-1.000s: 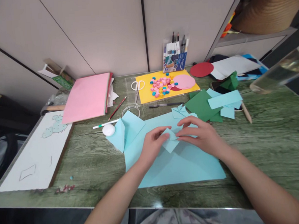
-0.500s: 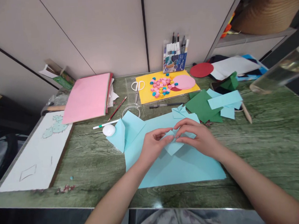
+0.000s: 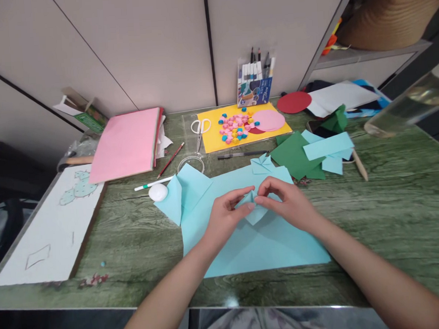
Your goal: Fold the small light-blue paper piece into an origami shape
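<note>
Between my two hands is a small folded piece of light blue paper (image 3: 255, 215), held just over a large light blue sheet (image 3: 262, 256). My left hand (image 3: 228, 211) grips its left side between thumb and fingers. At its upper right, my right hand (image 3: 283, 200) pinches a fold with thumb and index finger. A second folded blue paper piece (image 3: 262, 164) lies on the sheet's far edge, beyond my hands. To the left, a larger folded blue paper (image 3: 193, 186) overlaps the sheet, with a white egg-shaped object (image 3: 157, 192) at its left corner.
Scissors (image 3: 199, 131), a clear tape ring (image 3: 190, 164) and a yellow sheet (image 3: 212, 142) with several coloured balls lie behind. Green paper (image 3: 297, 157) and blue strips (image 3: 328, 147) are at right. A pink folder (image 3: 125, 145) and a drawing board (image 3: 45, 239) occupy the left.
My right fingers have drawn together into a pinch on the folded paper, and a raised flap now shows there. My left hand stays nearly in place; the view has shifted slightly.
</note>
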Demonstrator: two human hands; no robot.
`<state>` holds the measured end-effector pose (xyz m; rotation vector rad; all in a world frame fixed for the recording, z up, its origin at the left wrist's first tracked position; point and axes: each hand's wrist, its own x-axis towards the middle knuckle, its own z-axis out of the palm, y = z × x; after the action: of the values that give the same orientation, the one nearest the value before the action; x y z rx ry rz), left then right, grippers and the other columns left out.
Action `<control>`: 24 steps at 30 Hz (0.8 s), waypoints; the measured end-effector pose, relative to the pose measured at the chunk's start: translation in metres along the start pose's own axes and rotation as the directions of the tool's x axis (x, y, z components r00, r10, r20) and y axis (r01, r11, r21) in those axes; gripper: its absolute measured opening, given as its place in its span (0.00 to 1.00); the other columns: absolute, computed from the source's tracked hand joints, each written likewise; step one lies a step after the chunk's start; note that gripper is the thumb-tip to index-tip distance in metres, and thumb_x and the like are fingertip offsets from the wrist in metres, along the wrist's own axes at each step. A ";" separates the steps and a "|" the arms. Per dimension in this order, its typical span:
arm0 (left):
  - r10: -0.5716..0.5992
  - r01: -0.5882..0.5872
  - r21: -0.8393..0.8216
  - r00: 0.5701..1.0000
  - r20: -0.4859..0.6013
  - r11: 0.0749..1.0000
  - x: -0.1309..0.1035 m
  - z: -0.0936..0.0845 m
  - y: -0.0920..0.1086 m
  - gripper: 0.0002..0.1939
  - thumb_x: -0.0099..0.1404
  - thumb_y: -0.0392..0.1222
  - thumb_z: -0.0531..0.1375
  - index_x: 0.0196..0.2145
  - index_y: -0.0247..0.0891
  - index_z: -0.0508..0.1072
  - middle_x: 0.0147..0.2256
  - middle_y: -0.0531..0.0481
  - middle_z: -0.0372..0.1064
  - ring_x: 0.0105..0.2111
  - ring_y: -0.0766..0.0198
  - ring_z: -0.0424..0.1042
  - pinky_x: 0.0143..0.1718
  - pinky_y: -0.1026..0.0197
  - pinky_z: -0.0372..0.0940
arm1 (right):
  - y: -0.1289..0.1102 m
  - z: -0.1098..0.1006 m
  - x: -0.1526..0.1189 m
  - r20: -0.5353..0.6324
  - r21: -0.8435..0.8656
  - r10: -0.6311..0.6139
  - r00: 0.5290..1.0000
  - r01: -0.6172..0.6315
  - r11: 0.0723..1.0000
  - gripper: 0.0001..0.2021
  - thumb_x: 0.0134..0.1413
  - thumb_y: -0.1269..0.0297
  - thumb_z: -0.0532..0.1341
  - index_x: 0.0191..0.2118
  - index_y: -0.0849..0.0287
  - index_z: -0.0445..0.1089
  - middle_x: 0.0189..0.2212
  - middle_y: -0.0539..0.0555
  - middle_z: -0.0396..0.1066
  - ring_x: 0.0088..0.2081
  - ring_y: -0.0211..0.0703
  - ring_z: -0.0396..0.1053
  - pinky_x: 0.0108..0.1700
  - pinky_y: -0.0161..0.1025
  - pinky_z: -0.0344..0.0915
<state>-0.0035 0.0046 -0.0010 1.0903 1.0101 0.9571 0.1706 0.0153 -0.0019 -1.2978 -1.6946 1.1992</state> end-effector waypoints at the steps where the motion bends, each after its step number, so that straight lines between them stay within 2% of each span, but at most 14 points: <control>1: 0.003 -0.003 0.017 1.000 -0.009 1.000 0.000 0.001 0.000 0.17 0.52 0.39 0.65 0.41 0.41 0.75 0.45 0.48 0.73 0.48 0.59 0.68 0.51 0.59 0.59 | 0.000 0.001 0.000 -0.011 0.005 -0.001 1.000 0.001 1.000 0.07 0.50 0.60 0.61 0.29 0.56 0.63 0.26 0.48 0.65 0.31 0.39 0.63 0.35 0.37 0.60; 6: 0.005 0.002 0.093 0.998 -0.068 0.996 0.001 0.003 0.000 0.18 0.50 0.40 0.67 0.41 0.41 0.75 0.43 0.49 0.74 0.46 0.59 0.69 0.50 0.59 0.60 | -0.002 0.007 -0.003 -0.068 0.024 -0.013 0.998 0.014 1.000 0.07 0.50 0.63 0.61 0.27 0.57 0.63 0.26 0.48 0.65 0.30 0.39 0.64 0.35 0.37 0.60; 12: -0.021 0.030 0.077 0.994 -0.106 0.997 0.001 0.005 -0.002 0.16 0.50 0.38 0.66 0.39 0.40 0.76 0.42 0.49 0.74 0.45 0.58 0.70 0.48 0.58 0.62 | -0.002 0.011 -0.005 -0.105 0.072 -0.016 0.994 0.024 0.997 0.07 0.50 0.63 0.62 0.26 0.57 0.64 0.25 0.48 0.65 0.30 0.39 0.64 0.35 0.37 0.60; 16: -0.038 0.042 0.042 0.994 -0.103 0.998 0.000 0.005 -0.002 0.16 0.50 0.37 0.66 0.39 0.40 0.76 0.43 0.48 0.74 0.45 0.58 0.70 0.46 0.58 0.63 | -0.003 0.012 -0.005 -0.120 0.087 -0.021 0.993 0.032 0.996 0.07 0.50 0.64 0.62 0.26 0.57 0.64 0.25 0.48 0.65 0.30 0.38 0.63 0.34 0.37 0.60; 24: 0.000 0.009 0.100 0.996 -0.092 0.995 -0.002 0.006 0.002 0.15 0.52 0.40 0.65 0.40 0.39 0.76 0.42 0.47 0.74 0.45 0.57 0.71 0.47 0.58 0.64 | 0.001 0.015 -0.004 -0.154 0.163 -0.019 0.988 0.045 0.986 0.06 0.49 0.65 0.63 0.28 0.57 0.64 0.26 0.48 0.65 0.30 0.38 0.64 0.34 0.37 0.62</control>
<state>0.0012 0.0019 0.0016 1.1352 1.1459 0.9684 0.1588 0.0078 -0.0081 -1.2237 -1.4694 1.1653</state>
